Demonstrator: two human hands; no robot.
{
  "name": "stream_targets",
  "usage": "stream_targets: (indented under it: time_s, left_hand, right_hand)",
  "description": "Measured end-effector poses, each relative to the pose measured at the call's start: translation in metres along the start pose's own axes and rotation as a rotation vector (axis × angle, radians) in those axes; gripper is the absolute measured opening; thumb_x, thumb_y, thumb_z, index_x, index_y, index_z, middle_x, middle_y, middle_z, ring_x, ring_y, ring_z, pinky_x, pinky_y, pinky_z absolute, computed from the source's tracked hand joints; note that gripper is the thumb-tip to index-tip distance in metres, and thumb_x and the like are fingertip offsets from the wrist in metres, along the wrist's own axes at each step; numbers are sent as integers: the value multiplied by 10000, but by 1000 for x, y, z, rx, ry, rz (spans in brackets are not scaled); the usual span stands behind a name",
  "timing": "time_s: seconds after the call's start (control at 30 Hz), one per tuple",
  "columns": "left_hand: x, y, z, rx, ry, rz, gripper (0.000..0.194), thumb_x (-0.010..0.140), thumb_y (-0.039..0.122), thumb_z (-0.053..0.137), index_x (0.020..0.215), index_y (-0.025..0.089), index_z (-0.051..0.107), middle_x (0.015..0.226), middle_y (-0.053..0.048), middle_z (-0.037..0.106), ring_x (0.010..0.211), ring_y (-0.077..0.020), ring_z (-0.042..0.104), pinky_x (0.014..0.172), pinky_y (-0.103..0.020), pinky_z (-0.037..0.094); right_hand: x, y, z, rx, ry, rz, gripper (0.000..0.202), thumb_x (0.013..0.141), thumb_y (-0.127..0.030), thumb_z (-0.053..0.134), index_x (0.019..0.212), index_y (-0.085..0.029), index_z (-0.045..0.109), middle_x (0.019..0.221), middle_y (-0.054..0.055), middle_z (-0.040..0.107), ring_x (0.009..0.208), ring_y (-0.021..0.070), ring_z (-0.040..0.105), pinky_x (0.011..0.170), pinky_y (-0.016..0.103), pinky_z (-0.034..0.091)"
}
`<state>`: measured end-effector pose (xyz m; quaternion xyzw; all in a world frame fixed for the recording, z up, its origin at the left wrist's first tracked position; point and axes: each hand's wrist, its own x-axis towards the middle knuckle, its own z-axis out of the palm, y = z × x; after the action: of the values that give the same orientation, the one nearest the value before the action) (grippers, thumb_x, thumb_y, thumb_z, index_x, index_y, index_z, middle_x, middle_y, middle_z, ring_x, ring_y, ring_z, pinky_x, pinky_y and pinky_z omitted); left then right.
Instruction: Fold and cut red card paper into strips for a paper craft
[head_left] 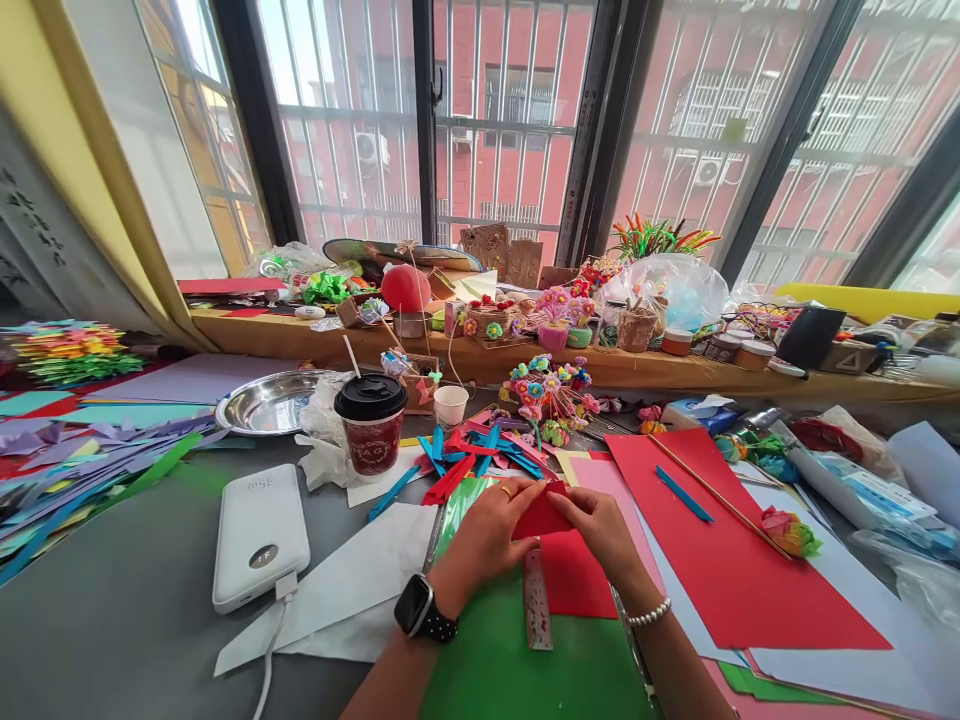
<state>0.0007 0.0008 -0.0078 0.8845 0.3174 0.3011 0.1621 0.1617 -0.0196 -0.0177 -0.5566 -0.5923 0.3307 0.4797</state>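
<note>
Between my two hands is a small piece of red paper [541, 513], raised a little above the green mat [480, 660]. My left hand [491, 525], with a ring on one finger and a watch at the wrist, grips its left side. Thumb and fingers of my right hand [600, 530] pinch its upper right edge. Below them a larger red sheet [581, 580] lies on the mat. A short ruler [537, 605] rests beside that sheet, its top end under the held paper.
Blue and red folded strips [480, 450] are heaped just beyond my hands. A lidded cup [371, 425] and a white power bank [261, 535] with a cable stand to the left. On the right, a stick with a paper flower [791, 532] lies across red card [750, 570].
</note>
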Motion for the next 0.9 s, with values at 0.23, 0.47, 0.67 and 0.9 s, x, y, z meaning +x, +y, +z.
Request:
stream_targets:
  time_s: [0.23,0.47,0.67,0.9]
  left_hand:
    - [2,-15,-5,-311,206,-370,653,652,425,564,1212,187,327,1136,-116,475,1027,-231,458,865,-377,364]
    - [5,-22,-11,-628,296,-628,770,582,479,607,1201,132,310,1105,-156,459,944,-225,512,773,-320,428]
    - [4,-22,-8,-626,277,-679,653,630,456,576,1145,101,387,1112,-160,472,984,-215,494,801,-296,414]
    - [4,-24,-8,-680,309,-674,392,728,399,478,1015,134,509,1028,-95,578,953,-187,531,792,-271,419]
  right_hand:
    - [-6,-18,-16,-37,-224,-76,417,666,-440,562,977,-162,560,954,81,602,896,208,549,769,317,442]
    - [-21,-12,-6,-426,-707,-180,1031,418,-408,727,1293,-187,227,1370,101,151,1236,287,134,996,416,169]
    - [-22,-13,-5,-504,-752,-224,976,465,-391,697,1286,-144,231,1361,124,137,1240,287,102,999,429,127]
    - [-22,-40,-36,-261,-645,-236,539,632,-376,607,1142,-249,483,1236,43,436,1125,252,397,933,387,305]
